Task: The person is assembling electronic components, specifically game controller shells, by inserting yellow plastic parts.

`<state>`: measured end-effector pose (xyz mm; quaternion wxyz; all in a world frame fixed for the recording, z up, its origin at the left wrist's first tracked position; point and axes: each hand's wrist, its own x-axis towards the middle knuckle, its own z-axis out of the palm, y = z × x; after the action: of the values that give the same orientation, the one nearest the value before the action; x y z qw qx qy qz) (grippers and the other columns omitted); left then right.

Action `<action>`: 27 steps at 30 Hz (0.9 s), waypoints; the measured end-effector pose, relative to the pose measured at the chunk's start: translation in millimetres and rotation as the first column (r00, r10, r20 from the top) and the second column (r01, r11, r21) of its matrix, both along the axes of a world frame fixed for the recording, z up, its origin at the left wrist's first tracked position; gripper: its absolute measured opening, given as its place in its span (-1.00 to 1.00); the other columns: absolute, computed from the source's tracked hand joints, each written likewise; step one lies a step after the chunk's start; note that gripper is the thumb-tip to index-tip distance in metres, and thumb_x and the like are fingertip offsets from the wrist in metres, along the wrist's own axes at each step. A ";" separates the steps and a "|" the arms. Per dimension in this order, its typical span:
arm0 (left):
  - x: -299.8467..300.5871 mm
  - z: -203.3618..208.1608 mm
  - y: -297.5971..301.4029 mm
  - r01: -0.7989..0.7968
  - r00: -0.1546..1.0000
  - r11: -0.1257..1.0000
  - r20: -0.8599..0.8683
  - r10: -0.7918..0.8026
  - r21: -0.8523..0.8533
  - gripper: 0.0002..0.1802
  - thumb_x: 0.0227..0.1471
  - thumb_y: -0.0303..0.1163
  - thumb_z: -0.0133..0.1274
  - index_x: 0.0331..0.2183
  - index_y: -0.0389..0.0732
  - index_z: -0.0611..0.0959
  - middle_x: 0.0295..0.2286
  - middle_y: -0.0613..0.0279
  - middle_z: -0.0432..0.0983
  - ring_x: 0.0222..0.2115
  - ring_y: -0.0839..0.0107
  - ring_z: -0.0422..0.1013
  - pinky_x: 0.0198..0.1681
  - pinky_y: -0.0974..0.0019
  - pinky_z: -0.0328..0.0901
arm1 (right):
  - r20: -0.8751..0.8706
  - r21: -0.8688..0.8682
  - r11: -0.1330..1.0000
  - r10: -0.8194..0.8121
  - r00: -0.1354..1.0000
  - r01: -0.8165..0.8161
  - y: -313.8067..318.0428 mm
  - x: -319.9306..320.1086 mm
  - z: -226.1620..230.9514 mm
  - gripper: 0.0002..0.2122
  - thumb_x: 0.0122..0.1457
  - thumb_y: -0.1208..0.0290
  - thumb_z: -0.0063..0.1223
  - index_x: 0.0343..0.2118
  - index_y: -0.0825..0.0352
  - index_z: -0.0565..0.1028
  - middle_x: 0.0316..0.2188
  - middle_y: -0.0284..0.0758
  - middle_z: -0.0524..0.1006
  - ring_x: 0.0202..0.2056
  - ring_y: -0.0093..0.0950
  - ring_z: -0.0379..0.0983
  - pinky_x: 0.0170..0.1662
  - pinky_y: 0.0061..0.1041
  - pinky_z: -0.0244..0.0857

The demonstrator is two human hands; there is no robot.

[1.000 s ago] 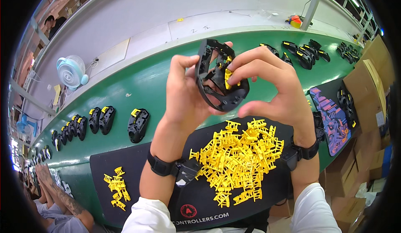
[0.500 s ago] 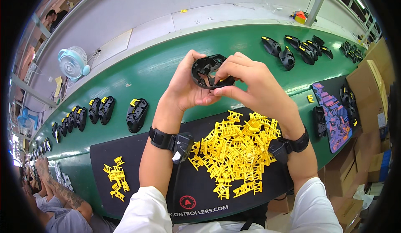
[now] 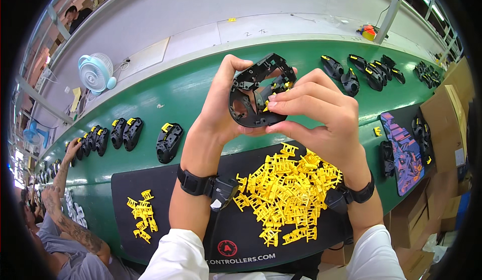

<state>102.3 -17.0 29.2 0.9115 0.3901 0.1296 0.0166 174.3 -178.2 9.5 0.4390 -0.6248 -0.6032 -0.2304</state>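
Note:
In my left hand [image 3: 217, 102] is a black plastic mouse shell [image 3: 247, 79], tilted so its hollow inside faces me. The fingers wrap behind it, with the thumb along its upper left side. My right hand [image 3: 324, 104] is closed at the shell's right side, fingertips pinching a small yellow plastic piece [image 3: 267, 106] inside it; the fingers partly cover this piece. Below both hands, a big heap of yellow plastic clips [image 3: 286, 194] lies on a black mat [image 3: 186, 252]. A smaller group of yellow clips [image 3: 143, 215] lies at the mat's left.
Black mouse shells with yellow parts [image 3: 169, 142] line the green bench [image 3: 201, 74] on the left; more shells [image 3: 350, 82] stand far right. A patterned purple board [image 3: 401, 152] and cardboard boxes [image 3: 442, 114] are at right. A co-worker's tattooed arm [image 3: 80, 232] is at left, a fan [image 3: 95, 74] behind.
The shell has tipped up, showing more of its inside and the yellow piece. My right hand has shifted right and down. At left, a co-worker's hand now reaches to the row of shells.

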 end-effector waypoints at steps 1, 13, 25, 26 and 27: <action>-0.8 -5.0 8.3 0.000 1.000 1.000 0.002 0.000 0.001 -0.33 0.18 0.04 -0.37 -0.07 -0.31 0.57 -0.39 0.15 0.62 -0.60 0.41 0.46 -0.71 0.42 0.28 | 0.013 -0.004 1.000 -0.006 1.000 0.006 0.0 -1.3 1.0 -0.68 -0.23 0.45 0.47 -0.33 0.25 0.64 -0.38 -0.38 0.60 -0.30 -0.32 0.49 -0.10 -0.32 0.44; 15.4 -53.0 52.8 0.474 0.879 0.873 -0.008 -0.476 0.111 -0.39 0.16 0.07 -0.36 -0.03 -0.15 0.53 -0.54 0.15 0.51 -0.77 0.27 0.30 -0.79 0.33 0.09 | -0.196 -0.240 0.964 0.066 0.978 -0.114 9.4 10.5 -27.2 -0.75 0.02 0.42 0.33 -0.26 0.36 0.52 -0.30 -0.29 0.56 -0.17 -0.23 0.38 -0.09 -0.32 0.35; 13.1 -60.9 68.6 0.043 0.993 0.362 0.000 -0.118 0.931 -0.25 0.00 -0.08 0.17 0.17 -0.21 0.41 -0.10 0.08 0.47 -0.24 0.33 0.39 -0.14 0.26 0.36 | -0.218 -0.922 0.366 -0.212 0.953 -0.129 -11.0 28.1 -48.2 -0.69 0.12 0.31 0.25 -0.13 0.37 0.53 -0.22 -0.12 0.56 -0.15 -0.16 0.51 0.00 -0.28 0.37; 6.9 -47.4 58.6 -0.074 0.989 0.214 0.099 -0.113 0.974 -0.20 -0.04 -0.28 0.23 0.24 -0.16 0.35 -0.05 0.13 0.42 -0.19 0.42 0.41 -0.11 0.30 0.33 | -0.253 -0.890 0.432 -0.197 0.947 -0.148 -10.5 30.6 -48.9 -0.74 0.15 0.31 0.21 -0.19 0.39 0.57 -0.27 -0.12 0.58 -0.18 -0.16 0.53 -0.07 -0.28 0.40; 2.7 -37.0 50.3 -0.080 0.988 0.210 0.106 -0.115 0.974 -0.20 -0.04 -0.28 0.23 0.24 -0.16 0.35 -0.05 0.13 0.42 -0.19 0.42 0.41 -0.11 0.30 0.33 | -0.247 -0.889 0.436 -0.197 0.949 -0.141 -12.0 33.2 -42.2 -0.74 0.15 0.31 0.21 -0.19 0.39 0.57 -0.27 -0.12 0.58 -0.18 -0.16 0.53 -0.07 -0.28 0.40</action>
<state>105.0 33.3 -7.8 0.4705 0.8748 0.0149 0.1145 207.5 -190.2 -32.7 0.1260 -0.7999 -0.5439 0.2202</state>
